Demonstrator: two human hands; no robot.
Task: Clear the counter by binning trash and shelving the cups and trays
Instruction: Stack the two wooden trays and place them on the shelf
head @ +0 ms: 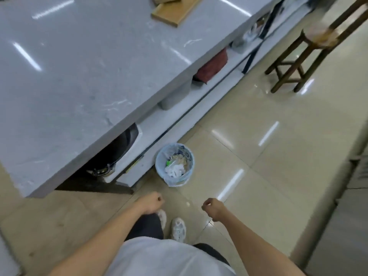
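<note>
Nearest the camera is the person's pale grey shirt front (159, 257), with two bare forearms reaching forward from it; the left hand (152, 202) is loosely curled and holds nothing, and the right hand (211, 208) is likewise loosely curled and empty; the two hang well apart over the floor, touching nothing. Below them the white shoes (178, 229) stand on the glossy beige tiled floor (268, 156).

Just ahead, beside the counter's base, stands the small round bin lined with a pale blue bag (174, 164); crumpled white tissue and printed wrappers already lie in it, so the binning looks largely done.

The broad grey stone counter (79, 76) shows no trash or cups on the part in view; only the light wooden trays (175, 10) remain, lying near its far edge and partly cut off by the frame. Those seem to be what is left to shelve, probably on the open white shelf under the counter (179, 110), where a dark wok and a grey tub already sit. A dark wooden stool (298, 56) stands well off to the right.
</note>
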